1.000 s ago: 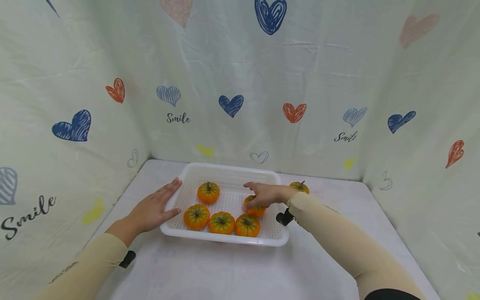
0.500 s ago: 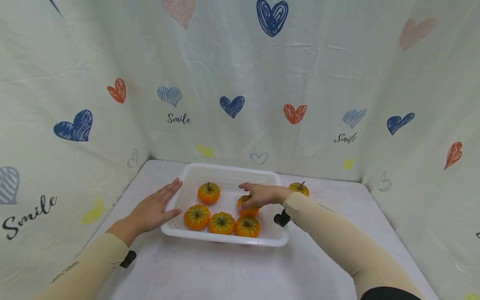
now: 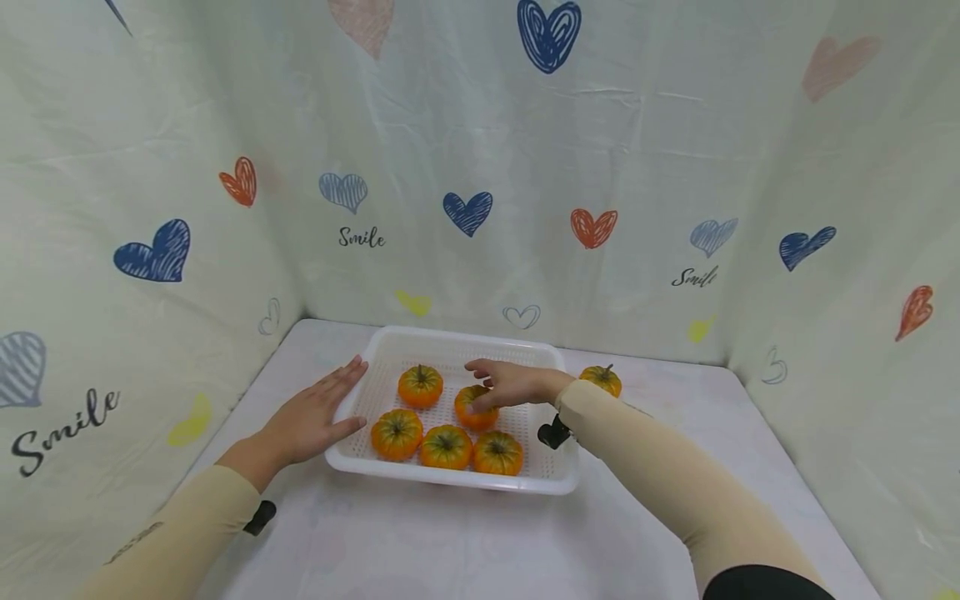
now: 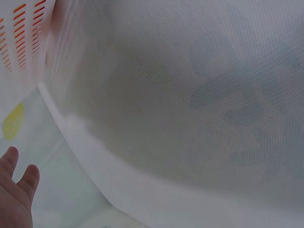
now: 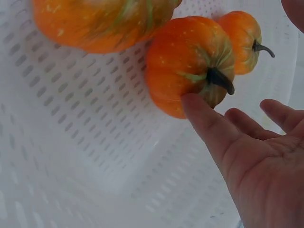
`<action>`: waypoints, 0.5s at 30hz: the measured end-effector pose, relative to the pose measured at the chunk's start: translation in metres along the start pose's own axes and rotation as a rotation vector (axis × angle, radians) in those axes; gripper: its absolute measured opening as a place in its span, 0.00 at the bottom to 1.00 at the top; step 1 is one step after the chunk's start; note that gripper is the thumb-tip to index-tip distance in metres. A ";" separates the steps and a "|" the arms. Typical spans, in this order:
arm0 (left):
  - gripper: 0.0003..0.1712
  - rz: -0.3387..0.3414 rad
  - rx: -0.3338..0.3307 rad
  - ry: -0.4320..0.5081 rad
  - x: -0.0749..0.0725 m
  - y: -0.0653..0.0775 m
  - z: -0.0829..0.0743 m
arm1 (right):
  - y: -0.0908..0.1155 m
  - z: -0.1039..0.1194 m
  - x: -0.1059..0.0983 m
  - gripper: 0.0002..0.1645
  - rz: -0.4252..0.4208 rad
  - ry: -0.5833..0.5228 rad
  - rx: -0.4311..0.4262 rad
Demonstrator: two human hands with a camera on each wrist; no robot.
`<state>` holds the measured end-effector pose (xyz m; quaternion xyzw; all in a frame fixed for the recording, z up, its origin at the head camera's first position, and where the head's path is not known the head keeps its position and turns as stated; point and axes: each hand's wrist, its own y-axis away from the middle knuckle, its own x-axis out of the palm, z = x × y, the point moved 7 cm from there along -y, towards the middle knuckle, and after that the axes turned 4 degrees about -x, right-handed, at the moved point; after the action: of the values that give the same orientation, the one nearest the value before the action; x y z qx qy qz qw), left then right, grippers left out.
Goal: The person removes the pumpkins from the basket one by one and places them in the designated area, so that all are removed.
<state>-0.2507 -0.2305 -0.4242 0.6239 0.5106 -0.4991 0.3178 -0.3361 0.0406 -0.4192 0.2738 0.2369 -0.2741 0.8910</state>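
Observation:
In the head view, a white perforated plastic basket holds several small orange pumpkins. My left hand lies along its left side, fingers straight and fingertips right at the rim. Over the basket's middle, my right hand reaches in from the right with its fingers spread. Its thumb lies against one pumpkin, and the index finger extends past it on the far side. In the right wrist view, a fingertip touches that same pumpkin beside its dark stem, while the other fingers stay loose and apart.
Three pumpkins, one of them this pumpkin, line the basket's near side. Another pumpkin sits toward the back left inside. Outside, a pumpkin stands on the white-covered table behind the right forearm. Curtains with printed hearts enclose the table.
My right hand has moved left across the basket, and the pumpkin at its thumb has shifted left along with it. The left hand stays at the rim.

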 end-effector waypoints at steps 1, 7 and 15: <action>0.47 -0.001 0.003 -0.001 0.000 0.000 -0.001 | -0.001 -0.002 -0.001 0.51 -0.003 -0.006 0.001; 0.48 0.006 -0.008 0.000 -0.001 0.000 0.000 | -0.003 -0.013 -0.005 0.52 -0.027 -0.017 0.008; 0.47 -0.006 -0.011 0.002 -0.002 0.001 -0.002 | -0.007 -0.020 -0.003 0.51 -0.006 0.019 0.041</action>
<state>-0.2488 -0.2295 -0.4221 0.6211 0.5156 -0.4965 0.3191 -0.3483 0.0494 -0.4349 0.2937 0.2405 -0.2788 0.8822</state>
